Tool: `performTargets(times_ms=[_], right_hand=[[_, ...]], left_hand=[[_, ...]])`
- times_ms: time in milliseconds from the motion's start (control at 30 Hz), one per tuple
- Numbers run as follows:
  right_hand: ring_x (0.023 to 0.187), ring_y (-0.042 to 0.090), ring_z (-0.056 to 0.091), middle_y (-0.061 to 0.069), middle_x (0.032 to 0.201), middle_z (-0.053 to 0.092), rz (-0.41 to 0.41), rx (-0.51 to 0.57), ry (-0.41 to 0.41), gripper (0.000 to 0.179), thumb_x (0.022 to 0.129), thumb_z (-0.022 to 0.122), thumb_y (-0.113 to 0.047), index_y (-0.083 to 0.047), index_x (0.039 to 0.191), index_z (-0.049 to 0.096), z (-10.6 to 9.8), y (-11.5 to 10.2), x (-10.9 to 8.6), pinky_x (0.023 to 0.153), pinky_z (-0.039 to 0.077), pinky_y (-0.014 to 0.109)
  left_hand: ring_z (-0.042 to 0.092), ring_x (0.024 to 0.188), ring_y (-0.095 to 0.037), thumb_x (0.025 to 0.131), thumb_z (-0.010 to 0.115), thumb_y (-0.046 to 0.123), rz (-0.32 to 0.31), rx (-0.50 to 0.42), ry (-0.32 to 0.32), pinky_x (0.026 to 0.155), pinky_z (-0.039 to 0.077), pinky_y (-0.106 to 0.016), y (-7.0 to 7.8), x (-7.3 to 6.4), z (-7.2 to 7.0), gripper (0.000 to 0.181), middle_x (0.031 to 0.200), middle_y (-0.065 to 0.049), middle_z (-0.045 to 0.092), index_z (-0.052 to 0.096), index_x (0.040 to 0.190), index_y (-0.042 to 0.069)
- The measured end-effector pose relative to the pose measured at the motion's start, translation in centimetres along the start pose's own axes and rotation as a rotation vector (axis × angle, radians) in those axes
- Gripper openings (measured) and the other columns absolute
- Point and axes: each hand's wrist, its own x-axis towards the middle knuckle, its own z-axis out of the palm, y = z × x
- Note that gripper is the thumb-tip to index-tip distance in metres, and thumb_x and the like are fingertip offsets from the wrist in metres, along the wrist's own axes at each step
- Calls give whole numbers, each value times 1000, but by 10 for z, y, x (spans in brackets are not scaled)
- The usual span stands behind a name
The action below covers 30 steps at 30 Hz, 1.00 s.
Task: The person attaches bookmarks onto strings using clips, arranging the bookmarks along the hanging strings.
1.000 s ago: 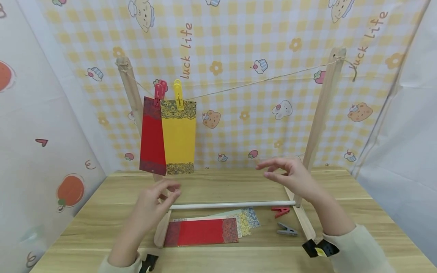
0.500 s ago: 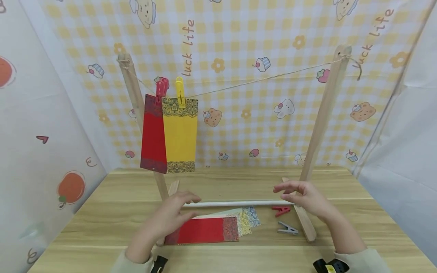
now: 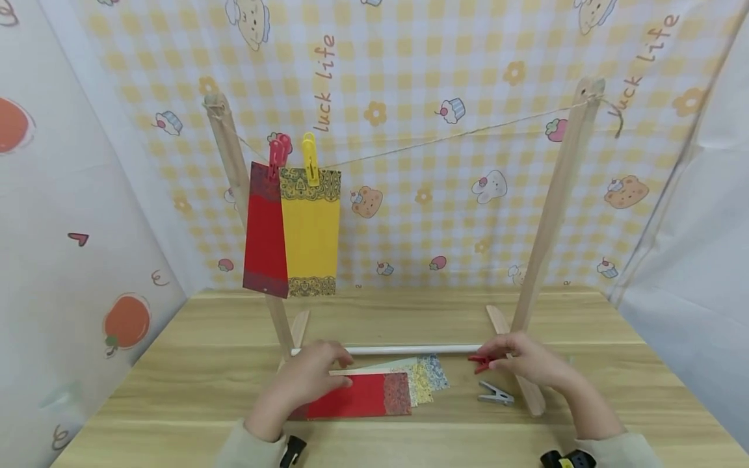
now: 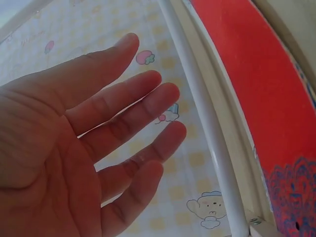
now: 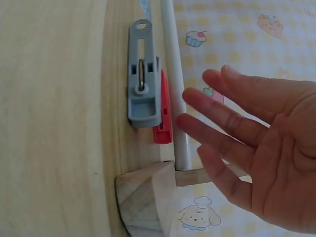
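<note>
My right hand [image 3: 526, 356] is low at the frame's right foot, its fingertips right at a red clothespin [image 3: 481, 363] lying on the table. In the right wrist view its fingers are spread and relaxed, with the red clothespin and a grey clothespin [image 5: 142, 79] beyond them. My left hand [image 3: 310, 372] hovers over the left end of a red card [image 3: 363, 395] with patterned ends, partly hiding it. Its palm and loosely spread fingers hold nothing in the left wrist view. Under the red card, other patterned cards [image 3: 435, 370] fan out to the right.
A string [image 3: 409, 148] spans two wooden posts [image 3: 552, 208]. On it hang a red card [image 3: 264, 237] and a yellow card [image 3: 311, 237], held by red clothespins [image 3: 276, 156] and a yellow clothespin [image 3: 311, 159]. A white rod [image 3: 409, 350] joins the posts low down.
Both hands have come down toward the table. The left moved right, over the red card; the right moved from above the rod down to the red clothespin.
</note>
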Motion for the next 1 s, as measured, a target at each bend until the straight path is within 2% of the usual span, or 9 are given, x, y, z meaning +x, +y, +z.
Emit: performTargets(times_ms=[200, 300, 433, 633, 800, 1000], right_hand=[[101, 24, 69, 23, 113, 69, -27, -94, -20, 24, 93, 62, 1, 9, 115, 66, 3, 5, 3, 84, 55, 22], [102, 26, 67, 20, 112, 68, -17, -154, -12, 23, 91, 63, 1, 7, 113, 68, 5, 3, 2, 85, 55, 25], [98, 20, 65, 13, 110, 69, -7, -253, 2, 21, 89, 67, -2, 2, 108, 73, 7, 1, 3, 83, 54, 27], [82, 8, 54, 8, 98, 62, 60, -251, -22, 22, 85, 71, -3, 4, 106, 74, 9, 0, -1, 68, 47, 20], [81, 8, 50, 3, 95, 57, 119, -276, -42, 17, 81, 76, -2, -2, 98, 75, 9, 1, -5, 67, 44, 20], [81, 9, 50, 3, 95, 54, 148, -234, -53, 11, 80, 74, 3, -5, 86, 69, 10, 2, -7, 68, 43, 20]], left_hand=[[63, 95, -24, 76, 84, 13, -58, -10, -77, 82, 53, -44, 0, 1, 5, 30, 98, -4, 71, 74, 103, 6], [61, 95, -23, 74, 86, 14, -74, -9, -98, 81, 52, -44, 1, 1, 8, 35, 101, -4, 71, 73, 106, 6], [60, 96, -22, 72, 88, 16, -74, 28, -108, 81, 52, -43, 0, 0, 11, 39, 101, -4, 71, 74, 107, 6], [59, 97, -23, 67, 91, 19, -60, 96, -130, 83, 51, -44, 0, 0, 16, 46, 101, -6, 69, 73, 107, 5], [56, 102, -25, 64, 92, 20, -79, 128, -159, 81, 52, -46, 0, 0, 17, 52, 107, -5, 64, 73, 110, 7], [53, 103, -24, 62, 93, 19, -108, 129, -179, 78, 51, -45, -1, 1, 17, 55, 108, -4, 61, 72, 111, 12]])
